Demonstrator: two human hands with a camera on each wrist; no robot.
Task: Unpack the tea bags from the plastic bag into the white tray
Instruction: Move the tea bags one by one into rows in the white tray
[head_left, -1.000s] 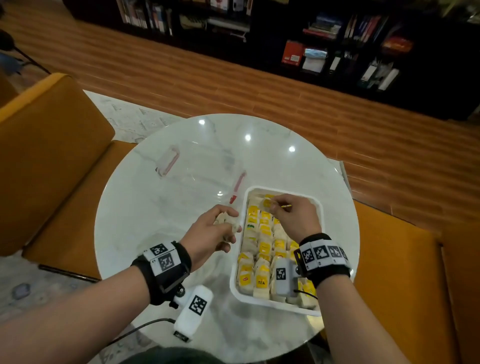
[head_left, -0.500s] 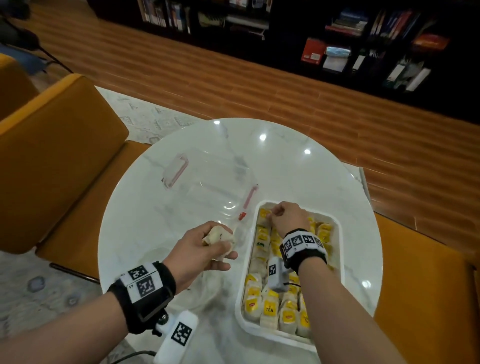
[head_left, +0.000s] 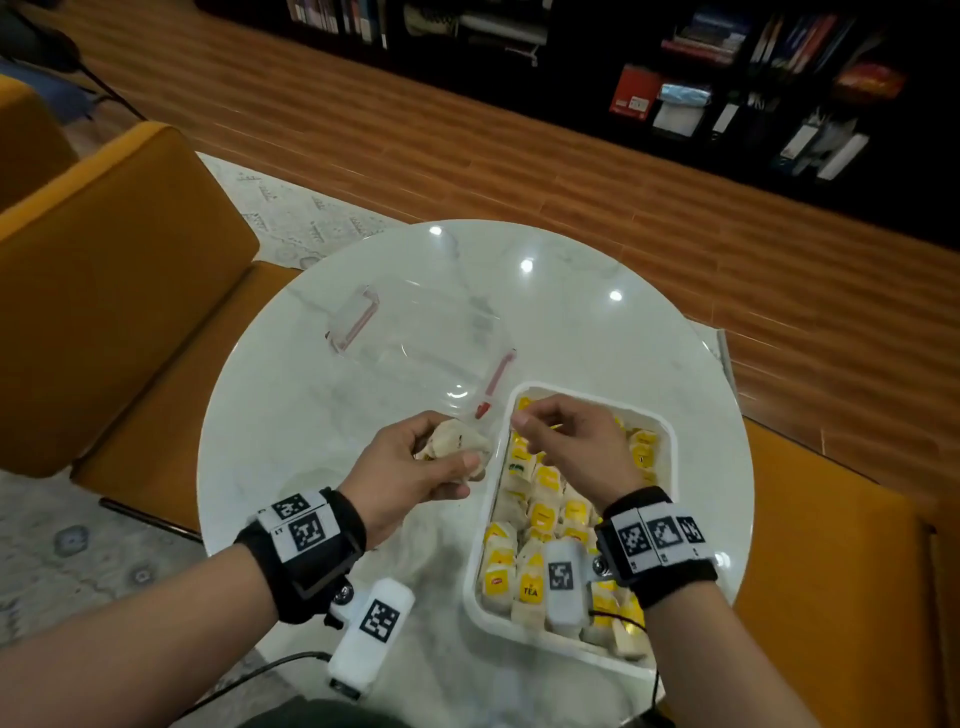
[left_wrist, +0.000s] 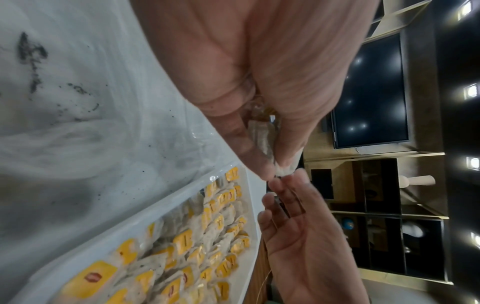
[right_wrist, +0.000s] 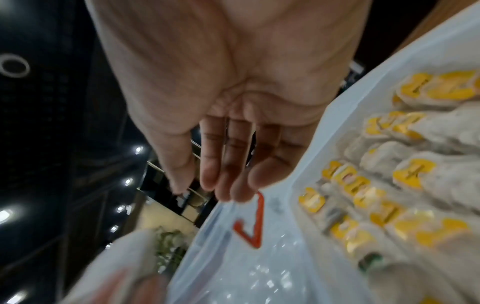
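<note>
The left hand (head_left: 410, 467) keeps a closed grip on a small clump of tea bags (head_left: 457, 441), held above the table (head_left: 311, 415) just at 9 o'clock of the tray (head_left: 670, 431). The right hand (head_left: 566, 447) hovers over the tray's 11 o'clock corner with fingers relaxed and empty, its fingertips (left_wrist: 275, 185) almost meeting the clump. The bag (head_left: 415, 338) lies slack at 12 o'clock of the left hand, and looks emptied.

The risk, as I judge it, is in the handover: the clump is several bags pressed together, and a pull on one could drag the others loose onto the table, or strings could snag. The tray is already packed in rows, so a careless drop could knock neighbours askew or leave a bag perched on the rim.

The left wrist view shows the pinch itself, thumb and finger on the clump's end, and dark specks on the table; the head view hides that pinch but gives the whole layout. The right wrist view confirms the right palm is bare
</note>
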